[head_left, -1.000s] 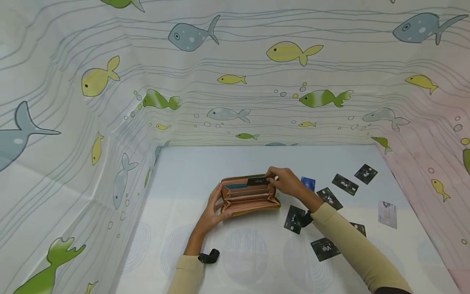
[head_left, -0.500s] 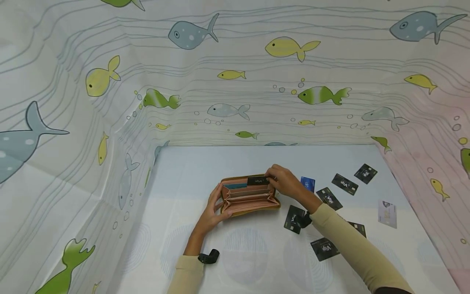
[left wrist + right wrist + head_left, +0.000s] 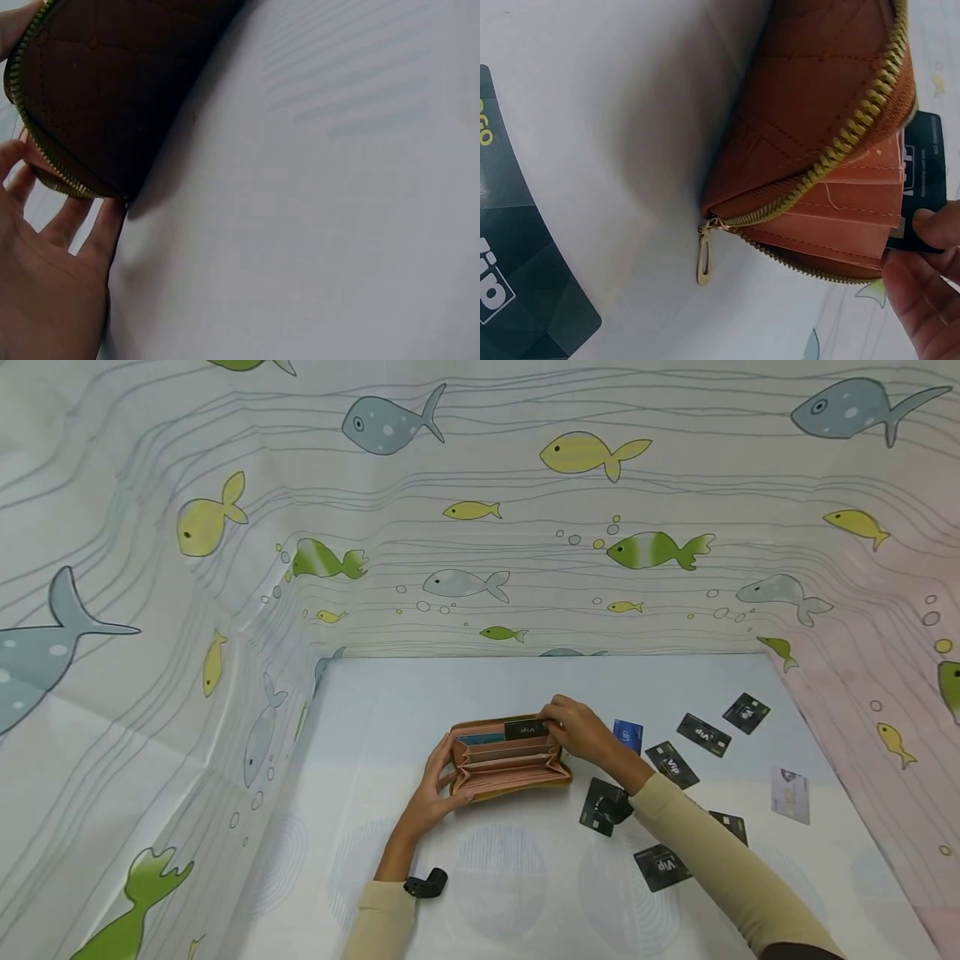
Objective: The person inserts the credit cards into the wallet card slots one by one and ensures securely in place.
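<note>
A brown zip-around wallet point(image 3: 513, 778) stands unzipped on the table, its pink-tan compartments facing up. My left hand point(image 3: 431, 789) grips its left end, thumb at the front edge and fingers toward the back. At the rear right, my right hand point(image 3: 581, 728) pinches a black card point(image 3: 523, 729) by its corner. In the right wrist view this black card point(image 3: 924, 176) sits partly inside a back slot, with thumb and fingertips on its end. Beside it in the same row a blue-teal card point(image 3: 482, 738) shows its upper edge. The left wrist view has the wallet's quilted outside point(image 3: 112, 82) and gold zipper.
Right of the wallet lie several loose black cards point(image 3: 703, 734), a blue card point(image 3: 628, 735) and a whitish card point(image 3: 791, 794). My right forearm crosses over some of them. Fish-patterned sheeting point(image 3: 465, 543) rises behind and beside the white table point(image 3: 405, 689).
My right hand has risen very slightly at the wallet's rear right corner, still pinching the black card. The left hand and wallet stay in place.
</note>
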Tool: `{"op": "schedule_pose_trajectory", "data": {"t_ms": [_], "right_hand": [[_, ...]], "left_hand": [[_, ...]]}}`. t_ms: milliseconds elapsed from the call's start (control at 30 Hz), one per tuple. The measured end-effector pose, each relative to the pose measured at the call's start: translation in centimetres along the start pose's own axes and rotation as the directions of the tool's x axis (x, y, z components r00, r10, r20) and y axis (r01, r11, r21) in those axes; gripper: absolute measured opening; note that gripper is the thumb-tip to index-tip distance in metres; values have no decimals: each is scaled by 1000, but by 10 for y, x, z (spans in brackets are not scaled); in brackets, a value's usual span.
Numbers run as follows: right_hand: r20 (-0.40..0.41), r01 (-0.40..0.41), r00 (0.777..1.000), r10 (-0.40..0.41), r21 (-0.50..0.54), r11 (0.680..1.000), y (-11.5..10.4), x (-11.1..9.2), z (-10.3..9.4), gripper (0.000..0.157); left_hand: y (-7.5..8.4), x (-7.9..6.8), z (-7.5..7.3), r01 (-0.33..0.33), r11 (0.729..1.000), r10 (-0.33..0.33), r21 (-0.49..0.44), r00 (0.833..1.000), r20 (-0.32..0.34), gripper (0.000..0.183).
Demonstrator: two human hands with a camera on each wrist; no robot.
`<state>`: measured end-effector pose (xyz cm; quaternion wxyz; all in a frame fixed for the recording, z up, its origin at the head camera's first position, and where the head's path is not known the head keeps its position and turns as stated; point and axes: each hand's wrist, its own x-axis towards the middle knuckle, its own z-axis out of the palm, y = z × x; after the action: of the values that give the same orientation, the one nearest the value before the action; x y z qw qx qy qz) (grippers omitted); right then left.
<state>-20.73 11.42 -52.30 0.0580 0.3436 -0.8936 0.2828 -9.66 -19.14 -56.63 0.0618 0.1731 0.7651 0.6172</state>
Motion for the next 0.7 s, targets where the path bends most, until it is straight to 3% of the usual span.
{"op": "schedule_pose_trajectory", "data": {"t_ms": [700], "right_hand": [[31, -29, 999, 30, -26, 999, 0, 9, -7, 16]], "left_hand": [[11, 9, -8, 17, 1000, -17, -1, 1000, 13, 96]]}}
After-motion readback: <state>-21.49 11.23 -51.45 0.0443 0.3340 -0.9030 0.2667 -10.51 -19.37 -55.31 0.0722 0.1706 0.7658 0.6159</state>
